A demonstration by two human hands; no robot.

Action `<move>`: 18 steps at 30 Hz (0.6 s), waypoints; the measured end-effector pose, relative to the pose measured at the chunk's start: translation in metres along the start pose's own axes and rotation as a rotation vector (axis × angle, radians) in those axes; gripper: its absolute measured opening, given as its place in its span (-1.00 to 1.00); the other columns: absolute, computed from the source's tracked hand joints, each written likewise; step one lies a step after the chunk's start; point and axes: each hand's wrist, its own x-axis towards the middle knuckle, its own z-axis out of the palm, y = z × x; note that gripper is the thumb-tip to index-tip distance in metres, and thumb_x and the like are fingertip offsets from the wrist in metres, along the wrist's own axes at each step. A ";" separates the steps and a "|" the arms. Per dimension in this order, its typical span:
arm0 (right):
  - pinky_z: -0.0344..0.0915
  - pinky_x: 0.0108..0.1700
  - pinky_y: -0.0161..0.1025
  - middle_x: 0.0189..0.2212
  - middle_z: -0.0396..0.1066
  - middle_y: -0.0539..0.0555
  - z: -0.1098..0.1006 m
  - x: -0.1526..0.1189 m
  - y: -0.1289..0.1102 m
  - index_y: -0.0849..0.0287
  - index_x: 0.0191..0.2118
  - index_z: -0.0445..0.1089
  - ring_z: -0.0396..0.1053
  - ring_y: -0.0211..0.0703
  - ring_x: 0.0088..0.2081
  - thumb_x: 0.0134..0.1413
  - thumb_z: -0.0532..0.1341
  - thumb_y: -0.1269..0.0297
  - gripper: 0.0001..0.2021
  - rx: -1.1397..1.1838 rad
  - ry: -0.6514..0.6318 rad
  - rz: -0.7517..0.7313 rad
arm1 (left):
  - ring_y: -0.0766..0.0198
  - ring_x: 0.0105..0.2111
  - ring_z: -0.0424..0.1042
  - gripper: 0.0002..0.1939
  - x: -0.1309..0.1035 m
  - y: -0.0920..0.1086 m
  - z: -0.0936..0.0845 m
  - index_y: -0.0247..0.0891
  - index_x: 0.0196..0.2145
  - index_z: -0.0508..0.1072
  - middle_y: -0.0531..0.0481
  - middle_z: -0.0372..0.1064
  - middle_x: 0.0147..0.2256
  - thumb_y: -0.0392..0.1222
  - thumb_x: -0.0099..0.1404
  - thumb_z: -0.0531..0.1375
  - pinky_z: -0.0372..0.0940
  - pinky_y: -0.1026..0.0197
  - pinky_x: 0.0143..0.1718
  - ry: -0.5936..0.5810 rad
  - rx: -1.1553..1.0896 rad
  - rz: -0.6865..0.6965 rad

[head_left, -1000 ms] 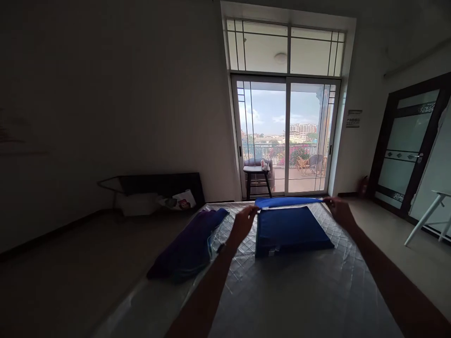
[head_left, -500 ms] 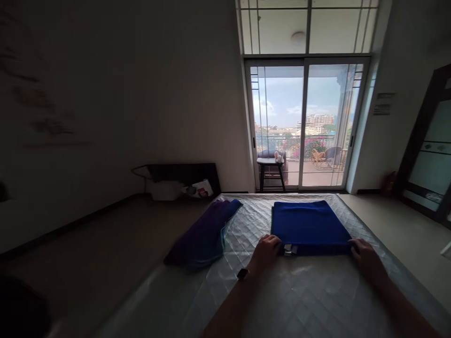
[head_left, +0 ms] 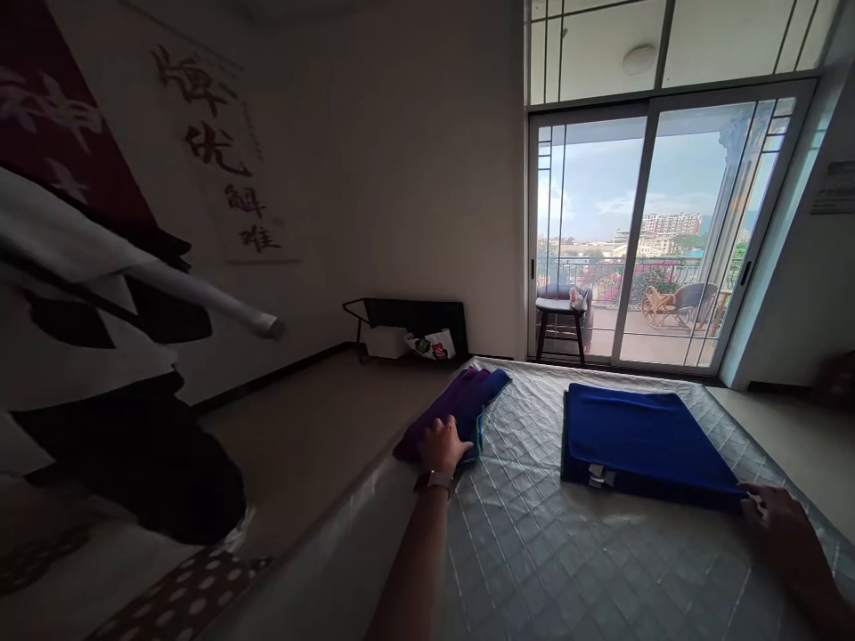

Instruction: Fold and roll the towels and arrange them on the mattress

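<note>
A folded blue blanket (head_left: 645,441) with small white tags on its near edge lies on the silvery quilted mattress (head_left: 574,561). My right hand (head_left: 778,525) is at its near right corner, fingers closed on the edge. Left of it, a crumpled purple-and-blue blanket (head_left: 460,401) with a light trim lies along the mattress's left edge. On its near end rests my left hand (head_left: 442,445), fingers spread, a watch on the wrist. Part of that blanket is hidden beneath the hand.
To the left is a person (head_left: 113,338) in a black-and-white top, partly cut off. A low black frame (head_left: 418,313) stands by the wall with a white box (head_left: 386,343) beneath it. Beyond the mattress are a dark stool (head_left: 561,307) and glass sliding doors (head_left: 641,240).
My left hand has let go of the blue blanket and moved left onto the purple one. My right hand stays at the blue blanket's corner. The view has turned left, showing a person.
</note>
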 end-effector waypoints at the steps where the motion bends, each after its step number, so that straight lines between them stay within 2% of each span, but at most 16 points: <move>1: 0.37 -0.02 0.12 -0.26 0.49 0.26 -0.001 0.000 -0.001 0.08 -0.32 0.40 0.47 0.23 -0.18 0.01 -0.02 0.03 -0.66 0.008 0.001 -0.001 | 0.10 -0.03 0.43 -0.59 0.000 -0.005 0.000 -0.26 0.10 0.39 -0.15 0.37 0.06 0.00 0.40 0.21 0.40 -0.06 -0.02 0.003 0.001 -0.021; 6: 0.39 -0.05 0.16 -0.32 0.47 0.24 -0.005 0.000 -0.005 0.03 -0.36 0.36 0.48 0.27 -0.22 -0.04 0.00 0.04 -0.73 0.028 0.024 -0.010 | 0.13 -0.10 0.49 -0.64 0.005 -0.011 0.005 -0.31 0.02 0.45 -0.15 0.47 -0.05 -0.02 0.38 0.23 0.40 0.01 -0.05 -0.023 -0.019 -0.062; 9: 0.40 -0.05 0.17 -0.31 0.48 0.25 -0.007 0.001 -0.008 0.01 -0.37 0.35 0.49 0.29 -0.20 -0.02 0.00 0.04 -0.74 0.012 0.007 -0.022 | 0.11 -0.08 0.52 -0.70 0.008 -0.003 0.012 -0.29 -0.04 0.53 -0.19 0.54 -0.09 -0.17 0.28 0.30 0.36 0.19 -0.08 -0.068 -0.053 -0.016; 12: 0.39 0.00 0.17 -0.32 0.48 0.28 -0.008 0.002 -0.009 0.00 -0.38 0.33 0.50 0.31 -0.16 -0.03 -0.01 0.02 -0.74 0.008 -0.007 -0.018 | 0.16 0.00 0.51 -0.57 0.010 0.009 0.021 -0.21 0.03 0.53 -0.12 0.55 -0.01 -0.26 0.17 0.33 0.32 0.32 -0.09 -0.107 -0.086 0.067; 15: 0.38 0.02 0.22 -0.32 0.49 0.30 -0.007 0.003 -0.011 0.00 -0.40 0.30 0.50 0.34 -0.16 -0.06 -0.03 0.02 -0.75 0.005 0.002 -0.013 | 0.15 0.03 0.50 -0.54 0.010 0.015 0.023 -0.16 0.06 0.53 -0.06 0.55 0.01 -0.22 0.18 0.33 0.30 0.29 -0.05 -0.103 -0.082 0.084; 18: 0.36 0.02 0.29 -0.33 0.49 0.32 -0.008 0.004 -0.014 0.00 -0.41 0.28 0.49 0.40 -0.15 -0.09 -0.03 0.03 -0.76 0.010 0.005 -0.033 | 0.02 0.07 0.46 -0.62 0.008 0.008 0.016 -0.14 0.04 0.54 -0.12 0.54 0.01 -0.09 0.27 0.26 0.28 0.15 0.02 -0.025 -0.048 0.026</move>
